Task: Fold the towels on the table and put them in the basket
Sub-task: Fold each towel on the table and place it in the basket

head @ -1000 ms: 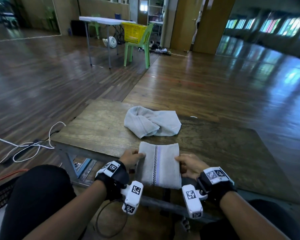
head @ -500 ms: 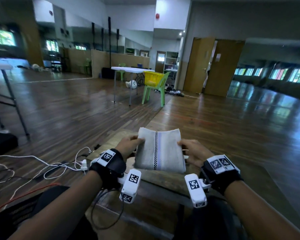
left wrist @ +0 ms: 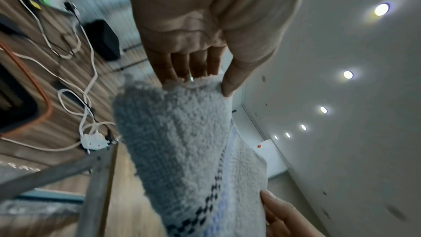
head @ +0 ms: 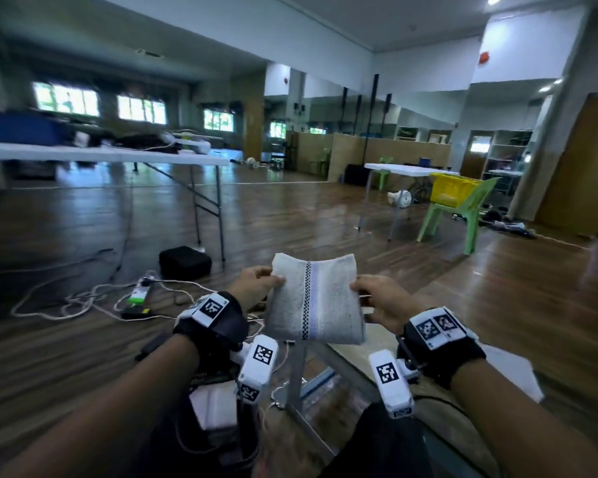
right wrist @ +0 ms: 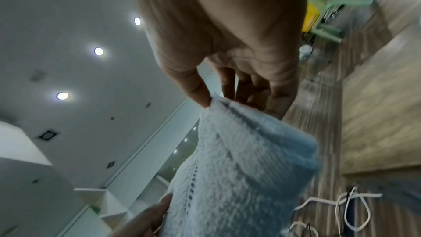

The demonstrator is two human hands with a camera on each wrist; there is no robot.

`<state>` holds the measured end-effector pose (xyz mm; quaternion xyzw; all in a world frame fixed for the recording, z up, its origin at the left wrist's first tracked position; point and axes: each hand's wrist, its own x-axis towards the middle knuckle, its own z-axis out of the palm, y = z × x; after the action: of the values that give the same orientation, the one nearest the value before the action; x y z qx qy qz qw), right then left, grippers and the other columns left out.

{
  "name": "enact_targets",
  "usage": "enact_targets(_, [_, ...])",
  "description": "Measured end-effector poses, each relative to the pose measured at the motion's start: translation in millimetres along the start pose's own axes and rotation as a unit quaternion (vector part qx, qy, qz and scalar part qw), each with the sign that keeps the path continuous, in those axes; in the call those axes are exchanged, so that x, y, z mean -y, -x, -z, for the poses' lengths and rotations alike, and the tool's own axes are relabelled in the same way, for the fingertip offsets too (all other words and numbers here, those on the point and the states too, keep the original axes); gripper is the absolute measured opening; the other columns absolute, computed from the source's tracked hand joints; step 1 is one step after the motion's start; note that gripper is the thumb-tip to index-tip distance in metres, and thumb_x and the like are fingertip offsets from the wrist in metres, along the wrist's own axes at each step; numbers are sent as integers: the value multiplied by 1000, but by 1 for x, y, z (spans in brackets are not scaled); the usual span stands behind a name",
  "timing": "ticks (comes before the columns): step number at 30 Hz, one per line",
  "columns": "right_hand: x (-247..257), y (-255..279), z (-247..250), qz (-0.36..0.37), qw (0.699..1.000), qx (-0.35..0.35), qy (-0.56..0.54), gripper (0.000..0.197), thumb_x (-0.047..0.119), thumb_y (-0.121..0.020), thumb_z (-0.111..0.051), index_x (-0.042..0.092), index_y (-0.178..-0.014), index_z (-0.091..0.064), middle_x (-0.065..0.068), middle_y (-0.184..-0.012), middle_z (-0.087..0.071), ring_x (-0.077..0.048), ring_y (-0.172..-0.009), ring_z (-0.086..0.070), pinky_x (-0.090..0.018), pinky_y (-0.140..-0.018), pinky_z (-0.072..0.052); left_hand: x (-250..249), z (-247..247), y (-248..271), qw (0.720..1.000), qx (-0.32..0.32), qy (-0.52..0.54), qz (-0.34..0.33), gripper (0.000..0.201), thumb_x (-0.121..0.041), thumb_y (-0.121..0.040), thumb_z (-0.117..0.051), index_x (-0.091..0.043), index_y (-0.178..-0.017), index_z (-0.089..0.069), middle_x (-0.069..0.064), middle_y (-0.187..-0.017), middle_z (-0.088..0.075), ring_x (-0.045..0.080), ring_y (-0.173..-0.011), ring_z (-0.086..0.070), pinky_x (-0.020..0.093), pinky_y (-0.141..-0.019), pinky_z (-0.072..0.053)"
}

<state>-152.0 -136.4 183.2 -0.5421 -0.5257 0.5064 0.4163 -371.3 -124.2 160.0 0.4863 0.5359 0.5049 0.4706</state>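
— Holding anything, is the person?

— Both hands are gripping one folded towel (head: 315, 300). The left hand (head: 254, 288) is pinching its left edge, thumb on top and the other fingers (left wrist: 189, 64) tucked underneath. The right hand (head: 382, 300) is doing the same on the opposite edge, thumb above and fingers (right wrist: 248, 89) curled below the cloth.

— So the fingers are clamped, not spread apart?

— Clamped on the towel on both sides. It is stretching flat between the two sets of fingers, raised in the air in front of the person, with a dark checked stripe running down its middle between them.

— Is it resting on the tabletop?

— No. It is hanging clear, supported only by the fingers. A metal frame is showing below the fingers, and white cables (head: 94, 300) are lying on the wooden floor off to the left of the left fingers.

— And a basket?

— A yellow basket (head: 454, 189) is sitting on a green chair (head: 463, 215) far beyond the right fingers, well apart from the towel, beside a white folding table (head: 399, 169).
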Motion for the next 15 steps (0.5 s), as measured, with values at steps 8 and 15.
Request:
enact_targets(8, [-16,-48,-115,-2,994,112,8,16,3,-90,-46,3,-98,-60,-6,-70,-52,-15,-58,-48,-22,-46,-37,41,104,14,992,-121,16,35,18,-5,-89,-56,-10,-106,-56,7,-80,-58,10,-54,-55,13,-42,-39])
enact_targets(15, [-54,-88,-182,-40,987,153,21,19,1,-90,-45,10,-77,-57,-4,-68,-50,-14,-56,-46,-20,-42,-36,87,157,-5,982,-171,-1,84,26,-5,-89,-56,-10,-115,-54,-1,-75,-53,8,-45,-50,12,-37,-33])
